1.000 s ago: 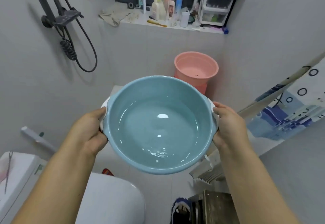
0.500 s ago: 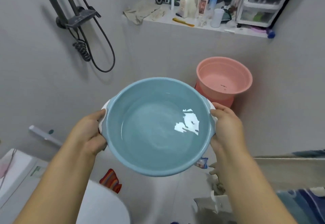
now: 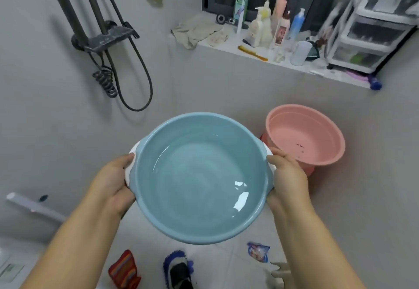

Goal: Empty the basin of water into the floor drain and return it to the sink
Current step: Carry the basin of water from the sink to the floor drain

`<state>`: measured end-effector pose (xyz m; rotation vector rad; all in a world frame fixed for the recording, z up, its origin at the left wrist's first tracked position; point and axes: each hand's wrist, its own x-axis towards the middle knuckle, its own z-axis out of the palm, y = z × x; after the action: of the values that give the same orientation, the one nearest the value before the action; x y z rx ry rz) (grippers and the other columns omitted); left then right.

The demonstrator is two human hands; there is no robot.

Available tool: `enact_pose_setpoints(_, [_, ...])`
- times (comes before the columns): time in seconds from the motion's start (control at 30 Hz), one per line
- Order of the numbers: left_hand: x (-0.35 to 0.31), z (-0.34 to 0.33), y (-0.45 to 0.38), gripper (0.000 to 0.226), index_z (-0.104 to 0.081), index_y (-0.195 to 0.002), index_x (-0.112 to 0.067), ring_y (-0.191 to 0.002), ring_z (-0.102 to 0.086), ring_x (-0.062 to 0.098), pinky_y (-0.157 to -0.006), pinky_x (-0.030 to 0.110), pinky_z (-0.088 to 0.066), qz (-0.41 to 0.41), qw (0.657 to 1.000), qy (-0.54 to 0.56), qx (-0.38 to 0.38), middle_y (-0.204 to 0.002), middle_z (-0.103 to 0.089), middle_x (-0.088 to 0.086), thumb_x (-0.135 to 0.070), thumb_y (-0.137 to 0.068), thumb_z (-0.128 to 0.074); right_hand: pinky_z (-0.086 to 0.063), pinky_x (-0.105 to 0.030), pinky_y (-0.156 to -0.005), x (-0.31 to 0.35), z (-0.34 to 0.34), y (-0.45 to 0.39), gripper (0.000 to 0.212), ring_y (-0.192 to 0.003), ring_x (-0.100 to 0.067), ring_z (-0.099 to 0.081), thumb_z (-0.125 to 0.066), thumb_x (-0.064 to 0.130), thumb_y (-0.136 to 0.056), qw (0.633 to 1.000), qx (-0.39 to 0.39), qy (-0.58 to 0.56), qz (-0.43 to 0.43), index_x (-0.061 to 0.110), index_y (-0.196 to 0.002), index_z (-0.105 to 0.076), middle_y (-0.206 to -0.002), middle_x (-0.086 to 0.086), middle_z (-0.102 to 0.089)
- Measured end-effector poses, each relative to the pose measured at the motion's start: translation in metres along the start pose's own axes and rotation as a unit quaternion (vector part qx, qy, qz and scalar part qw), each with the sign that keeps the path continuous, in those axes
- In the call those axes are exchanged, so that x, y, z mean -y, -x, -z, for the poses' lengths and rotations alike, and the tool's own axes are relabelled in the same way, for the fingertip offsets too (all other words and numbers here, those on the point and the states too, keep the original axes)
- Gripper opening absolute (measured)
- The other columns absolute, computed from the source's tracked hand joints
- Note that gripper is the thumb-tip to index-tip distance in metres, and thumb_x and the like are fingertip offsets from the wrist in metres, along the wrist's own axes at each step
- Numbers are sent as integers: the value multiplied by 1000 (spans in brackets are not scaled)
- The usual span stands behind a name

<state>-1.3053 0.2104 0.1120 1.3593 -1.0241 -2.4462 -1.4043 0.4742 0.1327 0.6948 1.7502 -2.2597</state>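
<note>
Round blue plastic basin (image 3: 199, 175), water unpoured, is gripped at both handles by left hand (image 3: 113, 184) and right hand (image 3: 288, 182); emptying and return remain.

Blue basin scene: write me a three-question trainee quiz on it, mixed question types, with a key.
1. True or false: the blue basin still holds water.
2. Multiple choice: what stands on the floor just right of the basin? A) a green bucket B) a pink tub C) a metal pot
3. Short answer: where does each hand take its grip on the basin?

Key
1. True; water with bright glints lies in its bottom.
2. B.
3. The left hand holds the white handle on the left rim and the right hand holds the white handle on the right rim.
</note>
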Motion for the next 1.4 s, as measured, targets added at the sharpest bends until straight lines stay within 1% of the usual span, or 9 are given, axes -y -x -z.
enact_pose_setpoints(0.17, [-41,-6,-58,48,-55,-140,-11,-100,-74,29,-68,43,-60,-11,999,22,-36,-132,-66,12,-21,-94,-62,-57,-49,-81,4,-62,-42,26,-80,-29,-68,-54,0,-88,1000,16,15,-5,18,-100,-68,-99,-9,-74])
enact_pose_setpoints(0.47, [-82,2,-122,32,-65,-125,-13,-105,-72,30,-97,50,-54,-27,991,83,-96,-113,-76,10,-23,-96,-57,-55,-63,-89,1,-165,-110,29,-99,-35,-73,-56,5,-84,995,71,65,-23,21,-101,-73,-106,-6,-76])
enact_pose_setpoints(0.6, [-90,14,-145,37,-64,-129,-15,-101,-71,30,-82,44,-57,-37,982,116,-143,-119,-74,10,-27,-94,-57,-58,-53,-84,-8,-206,-143,24,-88,-28,-72,-55,7,-91,986,118,109,-49,25,-95,-71,-104,-4,-74])
enact_pose_setpoints(0.8, [-79,25,-182,37,-66,-127,-15,-102,-70,31,-83,43,-56,-69,956,168,-229,-118,-74,11,-31,-94,-59,-54,-43,-75,-32,-267,-193,23,-80,-25,-69,-55,8,-92,961,200,172,-82,24,-93,-70,-100,0,-73])
enact_pose_setpoints(0.9, [-66,34,-209,53,-63,-130,-14,-102,-72,31,-73,41,-57,-84,929,212,-291,-119,-74,12,-32,-81,-67,-53,-41,-73,-54,-293,-221,23,-71,-17,-67,-54,8,-95,946,233,205,-99,26,-91,-68,-84,8,-72])
enact_pose_setpoints(0.97, [-56,36,-226,44,-62,-127,-12,-97,-72,28,-72,39,-57,-96,910,233,-330,-115,-74,11,-28,-86,-67,-52,-39,-69,-73,-308,-239,23,-64,-14,-67,-55,8,-94,934,258,221,-107,27,-94,-68,-73,12,-73])
enact_pose_setpoints(1.1, [-28,46,-262,13,-64,-106,-13,-85,-70,22,-72,36,-54,-98,896,243,-358,-98,-74,6,-22,-97,-60,-53,-37,-71,-122,-329,-272,24,-70,-14,-67,-53,6,-95,918,279,255,-117,24,-101,-68,-89,8,-69])
enact_pose_setpoints(1.27, [19,78,-309,14,-66,-101,-12,-94,-70,26,-94,45,-55,-84,892,249,-368,-104,-75,8,-21,-99,-56,-55,-41,-78,-198,-336,-302,29,-80,-17,-69,-53,8,-94,908,276,287,-133,24,-112,-71,-103,7,-69])
enact_pose_setpoints(1.4, [66,117,-344,16,-69,-103,-13,-97,-72,27,-96,46,-55,-73,882,265,-382,-105,-76,9,-21,-99,-55,-56,-44,-85,-263,-328,-318,30,-87,-19,-68,-52,5,-94,902,270,302,-150,22,-111,-71,-104,8,-67])
